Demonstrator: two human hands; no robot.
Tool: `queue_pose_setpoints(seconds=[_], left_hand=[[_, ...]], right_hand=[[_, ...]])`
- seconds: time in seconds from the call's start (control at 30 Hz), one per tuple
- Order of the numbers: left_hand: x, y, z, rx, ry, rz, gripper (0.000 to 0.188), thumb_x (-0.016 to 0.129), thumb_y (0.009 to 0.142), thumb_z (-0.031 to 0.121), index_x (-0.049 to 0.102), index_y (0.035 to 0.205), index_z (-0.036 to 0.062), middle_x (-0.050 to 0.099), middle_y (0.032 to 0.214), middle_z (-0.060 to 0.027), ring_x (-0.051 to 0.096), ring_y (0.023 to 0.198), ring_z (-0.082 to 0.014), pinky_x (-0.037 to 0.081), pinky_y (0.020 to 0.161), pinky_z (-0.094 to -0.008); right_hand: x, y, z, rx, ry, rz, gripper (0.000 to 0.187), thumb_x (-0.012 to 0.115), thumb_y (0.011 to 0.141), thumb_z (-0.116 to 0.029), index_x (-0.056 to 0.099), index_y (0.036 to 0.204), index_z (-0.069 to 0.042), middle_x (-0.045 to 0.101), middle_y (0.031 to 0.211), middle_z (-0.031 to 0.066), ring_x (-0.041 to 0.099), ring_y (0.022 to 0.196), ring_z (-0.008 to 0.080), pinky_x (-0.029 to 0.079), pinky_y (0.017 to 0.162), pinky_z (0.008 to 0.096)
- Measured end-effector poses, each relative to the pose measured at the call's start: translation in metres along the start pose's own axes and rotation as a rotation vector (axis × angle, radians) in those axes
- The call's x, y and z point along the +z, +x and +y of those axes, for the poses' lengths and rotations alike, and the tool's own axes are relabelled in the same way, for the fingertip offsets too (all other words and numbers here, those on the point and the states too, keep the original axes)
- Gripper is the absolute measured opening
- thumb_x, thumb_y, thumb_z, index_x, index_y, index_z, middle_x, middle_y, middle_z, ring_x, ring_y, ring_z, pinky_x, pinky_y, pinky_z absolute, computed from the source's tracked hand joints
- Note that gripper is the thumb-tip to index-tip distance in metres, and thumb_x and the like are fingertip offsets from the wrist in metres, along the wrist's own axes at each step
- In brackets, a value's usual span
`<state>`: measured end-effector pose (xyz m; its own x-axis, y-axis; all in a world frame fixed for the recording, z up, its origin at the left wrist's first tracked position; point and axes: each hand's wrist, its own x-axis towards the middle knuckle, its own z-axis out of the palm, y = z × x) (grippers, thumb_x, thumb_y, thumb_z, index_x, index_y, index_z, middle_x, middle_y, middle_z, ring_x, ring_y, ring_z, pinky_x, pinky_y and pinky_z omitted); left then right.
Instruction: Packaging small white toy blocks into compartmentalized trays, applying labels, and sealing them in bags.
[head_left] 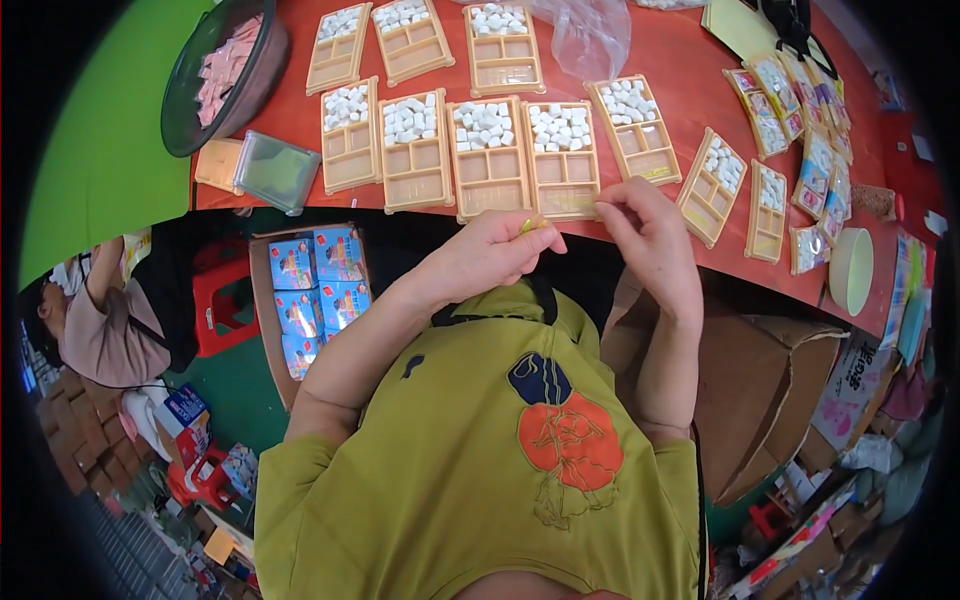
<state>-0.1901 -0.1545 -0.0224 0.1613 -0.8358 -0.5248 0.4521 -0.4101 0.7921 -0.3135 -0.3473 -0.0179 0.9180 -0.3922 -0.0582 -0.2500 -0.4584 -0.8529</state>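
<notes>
My left hand [492, 250] is closed around small yellow-green pieces [532, 225] at the table's front edge, a little of them showing by the thumb. What kind they are is too small to tell. My right hand [655, 245] has thumb and forefinger pinched at the near right corner of a beige compartment tray [565, 168]; anything between the fingertips is too small to make out. White cube-like pieces [560, 127] fill this tray's far compartment, and thin yellowish pieces lie in its near one. A similar tray [490, 150] stands just left of it, partly behind my left hand.
More such trays [415, 150] stand on the red table [290, 110]. A dark basin [185, 85] of pink pieces and a clear lidded box [280, 170] are at left, filled packs [815, 170] and a pale green bowl [850, 270] at right. Below stands a carton of blue boxes [340, 255].
</notes>
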Motion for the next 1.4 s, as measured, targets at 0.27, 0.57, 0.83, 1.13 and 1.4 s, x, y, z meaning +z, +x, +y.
queue_pose_setpoints(seconds=[0.27,0.57,0.83,1.13,1.4], left_hand=[[0.0,0.006,-0.009,0.01,0.073,-0.066,0.021,0.05,0.103,0.024,0.061,0.098,0.0067,0.045,0.068,0.0075,0.037,0.056,-0.001,0.03,0.049,-0.0195],[-0.02,-0.018,-0.016,-0.047,0.077,-0.02,0.024,0.05,0.104,0.025,0.064,0.106,0.0048,0.044,0.066,0.0076,0.036,0.056,-0.0013,0.029,0.049,-0.0191],[-0.038,-0.033,-0.033,-0.08,-0.142,0.027,0.027,0.053,0.103,0.026,0.065,0.106,0.0024,0.041,0.064,0.0079,0.032,0.054,-0.0013,0.025,0.046,-0.0189],[-0.043,-0.029,-0.039,-0.007,-0.109,0.02,0.025,0.053,0.102,0.026,0.067,0.1,0.0059,0.046,0.065,0.0062,0.039,0.056,-0.0022,0.031,0.048,-0.0202],[-0.068,-0.05,-0.051,0.018,-0.294,0.053,0.026,0.052,0.103,0.024,0.066,0.1,0.0017,0.043,0.063,0.0068,0.035,0.053,-0.0016,0.026,0.045,-0.0196]], right_hand=[[0.02,-0.002,-0.029,-0.145,0.152,-0.24,0.011,0.064,0.09,-0.002,0.064,0.099,0.004,0.058,0.089,0.0066,0.058,0.073,0.0126,0.047,0.063,0.0266],[0.032,0.009,-0.021,0.001,0.337,-0.082,0.005,0.065,0.093,-0.006,0.066,0.095,-0.001,0.057,0.081,-0.0044,0.051,0.073,0.0017,0.041,0.065,0.0177],[0.074,0.014,-0.039,-0.037,-0.183,0.06,0.017,0.069,0.09,-0.01,0.069,0.103,0.001,0.063,0.074,0.0078,0.056,0.063,0.0123,0.045,0.058,0.0269],[0.083,0.009,-0.068,-0.242,-0.085,-0.209,0.011,0.069,0.087,-0.007,0.068,0.096,-0.001,0.06,0.083,0.0079,0.06,0.069,0.0179,0.046,0.059,0.0295],[0.102,0.035,-0.066,0.091,0.365,-0.097,0.005,0.061,0.095,-0.007,0.062,0.092,-0.002,0.055,0.08,-0.0064,0.048,0.071,0.0005,0.04,0.065,0.0169]])
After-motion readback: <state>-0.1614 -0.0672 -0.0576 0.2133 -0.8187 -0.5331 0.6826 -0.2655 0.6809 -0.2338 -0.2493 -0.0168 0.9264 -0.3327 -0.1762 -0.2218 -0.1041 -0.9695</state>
